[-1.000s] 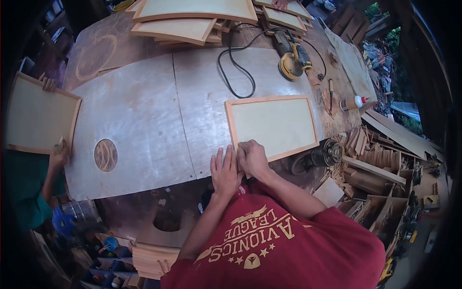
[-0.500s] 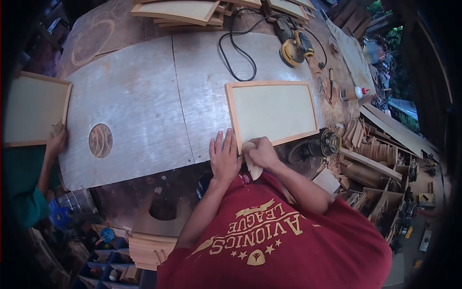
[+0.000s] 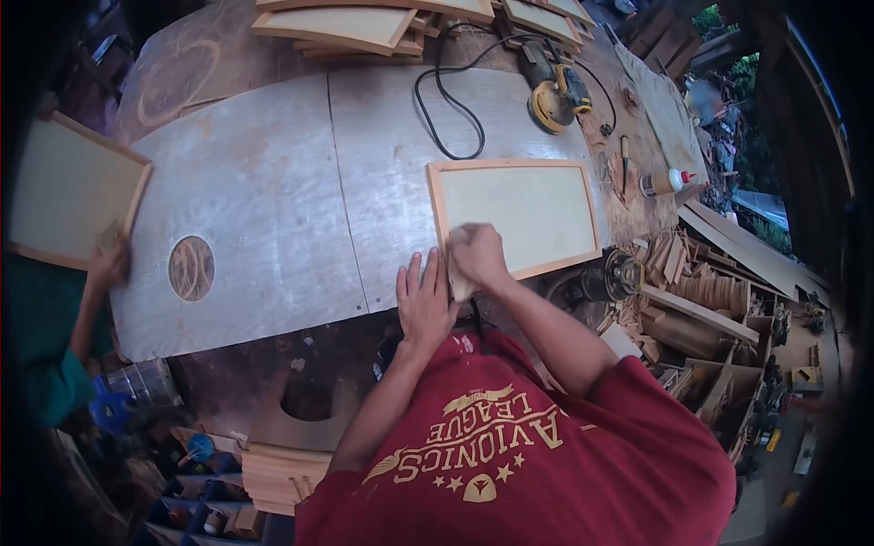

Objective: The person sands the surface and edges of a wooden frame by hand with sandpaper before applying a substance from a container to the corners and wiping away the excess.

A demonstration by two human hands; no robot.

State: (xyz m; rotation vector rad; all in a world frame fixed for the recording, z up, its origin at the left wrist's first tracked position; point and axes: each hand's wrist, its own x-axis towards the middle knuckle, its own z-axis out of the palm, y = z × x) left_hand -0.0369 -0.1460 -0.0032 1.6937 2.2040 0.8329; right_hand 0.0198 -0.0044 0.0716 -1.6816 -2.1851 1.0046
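Note:
A wooden-framed panel (image 3: 523,214) with a pale face lies near the front edge of the workbench (image 3: 255,191). My left hand (image 3: 425,300) rests with fingers spread against the outer side of the frame's left edge, holding nothing. Closed around a tan sheet (image 3: 462,279), perhaps sandpaper, my right hand (image 3: 478,255) presses on the frame's lower left part. The fingertips of my right hand are partly hidden by the sheet and the fist.
A co-worker's hand (image 3: 109,262) holds a small pad at another framed panel (image 3: 73,191) on the left. Behind lie stacked frames (image 3: 337,23), a corded sander (image 3: 553,102) and a glue bottle (image 3: 665,182). Wood scraps (image 3: 715,296) fill the right side.
My right hand has moved up along the frame's left edge with the tan sheet. The co-worker's panel has tilted. My left hand has barely moved.

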